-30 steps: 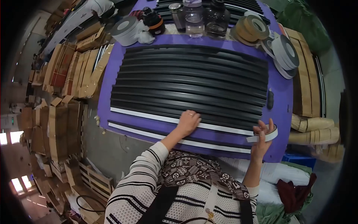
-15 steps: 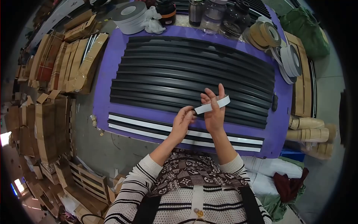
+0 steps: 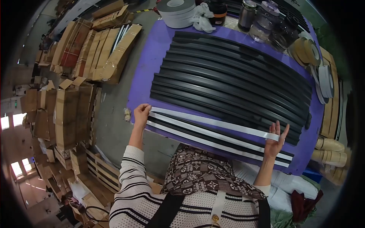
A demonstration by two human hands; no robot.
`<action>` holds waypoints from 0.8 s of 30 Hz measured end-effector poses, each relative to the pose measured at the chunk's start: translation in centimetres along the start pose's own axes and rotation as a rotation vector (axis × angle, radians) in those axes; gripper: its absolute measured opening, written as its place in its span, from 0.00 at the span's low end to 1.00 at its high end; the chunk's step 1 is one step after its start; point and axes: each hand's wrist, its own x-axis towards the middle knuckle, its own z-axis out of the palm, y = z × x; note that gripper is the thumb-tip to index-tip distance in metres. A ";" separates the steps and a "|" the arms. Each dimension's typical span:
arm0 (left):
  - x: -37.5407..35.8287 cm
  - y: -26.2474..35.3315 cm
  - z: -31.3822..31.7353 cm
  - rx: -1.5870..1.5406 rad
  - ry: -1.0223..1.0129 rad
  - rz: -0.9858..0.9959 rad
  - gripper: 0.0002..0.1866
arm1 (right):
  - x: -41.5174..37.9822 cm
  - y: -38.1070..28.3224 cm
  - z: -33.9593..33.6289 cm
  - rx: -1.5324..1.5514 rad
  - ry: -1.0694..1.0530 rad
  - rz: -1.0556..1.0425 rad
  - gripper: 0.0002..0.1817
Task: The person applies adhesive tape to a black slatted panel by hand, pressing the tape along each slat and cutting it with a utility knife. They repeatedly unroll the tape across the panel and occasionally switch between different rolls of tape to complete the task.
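Observation:
A long white strip of tape [image 3: 213, 122] is stretched between my two hands, above the near side of the table. My left hand [image 3: 141, 114] pinches its left end at the table's left front corner. At the right, my right hand [image 3: 273, 144] holds the other end by the thumb, with several fingers raised and apart. Just under the tape lie two black strips [image 3: 205, 141] with white bands along them, parallel to the front edge. Beyond them, several long black ribbed strips [image 3: 232, 81] lie side by side on the purple tabletop [image 3: 142, 85].
A stack of grey-white tape rolls [image 3: 176, 15], a crumpled plastic bag [image 3: 203, 18] and jars [image 3: 262, 22] stand along the far edge. Brown tape rolls [image 3: 306, 51] and white rolls [image 3: 325, 83] sit at the right. Cardboard boxes [image 3: 72, 116] crowd the floor at left.
My hands have moved far apart, the left to the left corner and the right to the right. The tape, short between them before, now spans most of the table's width. The view has shifted.

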 end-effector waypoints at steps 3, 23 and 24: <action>1.2 2.0 -0.5 -0.013 -0.141 -0.035 0.04 | 0.2 1.2 -0.4 -0.531 -0.103 -0.154 0.38; 7.6 -0.8 0.2 0.320 -0.063 0.093 0.08 | 1.0 5.8 -1.0 -1.549 -0.131 -0.221 0.15; 8.4 -2.3 0.0 0.269 -0.064 0.162 0.08 | 0.8 5.3 -0.1 -1.609 -0.125 -0.257 0.15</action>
